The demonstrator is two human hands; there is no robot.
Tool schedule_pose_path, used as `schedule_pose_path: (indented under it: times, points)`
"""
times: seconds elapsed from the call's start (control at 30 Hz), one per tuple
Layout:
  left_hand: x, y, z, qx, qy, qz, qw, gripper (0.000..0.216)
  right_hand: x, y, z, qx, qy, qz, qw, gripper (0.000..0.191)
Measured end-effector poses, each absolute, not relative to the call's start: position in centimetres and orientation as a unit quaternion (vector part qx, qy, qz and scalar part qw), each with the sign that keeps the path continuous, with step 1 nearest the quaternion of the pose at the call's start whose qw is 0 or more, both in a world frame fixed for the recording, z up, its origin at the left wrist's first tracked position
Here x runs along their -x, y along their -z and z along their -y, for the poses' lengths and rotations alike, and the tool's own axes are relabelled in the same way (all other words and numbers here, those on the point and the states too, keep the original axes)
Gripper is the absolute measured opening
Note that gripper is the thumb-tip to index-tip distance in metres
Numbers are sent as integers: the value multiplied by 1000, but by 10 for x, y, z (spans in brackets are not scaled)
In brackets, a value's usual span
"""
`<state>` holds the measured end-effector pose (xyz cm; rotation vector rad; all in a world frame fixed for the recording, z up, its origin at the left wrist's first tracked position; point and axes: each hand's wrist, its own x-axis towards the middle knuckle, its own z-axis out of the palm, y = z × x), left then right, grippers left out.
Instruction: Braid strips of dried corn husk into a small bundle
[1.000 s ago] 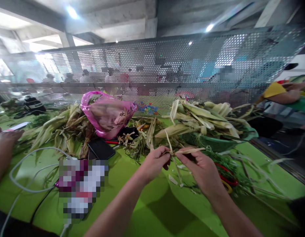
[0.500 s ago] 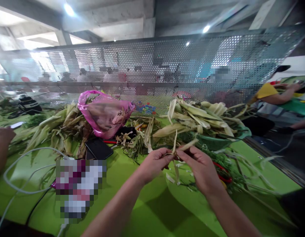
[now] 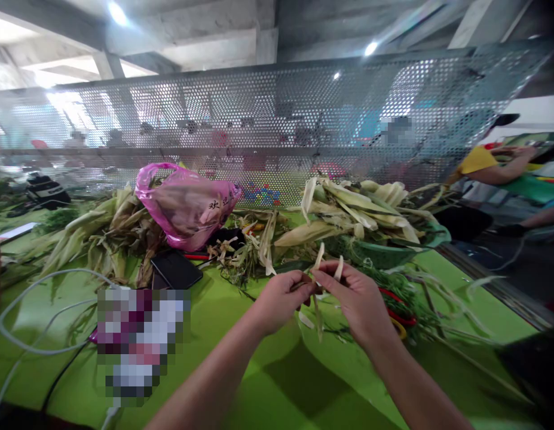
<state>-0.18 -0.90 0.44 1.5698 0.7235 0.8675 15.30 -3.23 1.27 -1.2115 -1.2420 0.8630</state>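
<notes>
My left hand [image 3: 281, 298] and my right hand [image 3: 355, 301] meet above the green table [image 3: 259, 382], both pinched on thin pale corn husk strips [image 3: 320, 280]. Two strip ends stick up between the fingers and another hangs down below them. Just beyond my hands stands a green basket [image 3: 384, 254] heaped with corn husks [image 3: 348, 209].
A pink plastic bag [image 3: 184, 206] lies on a husk pile [image 3: 101, 233] at the left. A black phone [image 3: 176, 269], white cables [image 3: 30, 310] and a blurred packet [image 3: 140, 340] lie near it. Red-handled scissors [image 3: 395, 313] sit right of my hands. A perforated metal screen [image 3: 277, 125] backs the table; another person's arm [image 3: 496, 170] shows at the right.
The husk strip end in my right hand has swung from lying sideways to pointing up. The hand at the far left edge has drawn almost out of view.
</notes>
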Motion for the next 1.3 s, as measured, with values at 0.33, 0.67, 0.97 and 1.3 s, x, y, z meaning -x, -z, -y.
schedule_pose_path:
  times: [0.33,0.67,0.97,1.3]
  points:
    - [9,-2,-4,-513,-528,-366,570,25,-141,-11,36,476,-557,502,460,30]
    - [17,2,-15,-420,-581,-392,577,26,-155,-19,31,476,-497,487,538,25]
    - [16,-1,-11,-392,-592,-381,592,28,-166,-16,26,598,-284,609,438,31]
    - [-2,3,0,-419,-529,-318,666,38,-141,-13,33,534,-359,625,441,31]
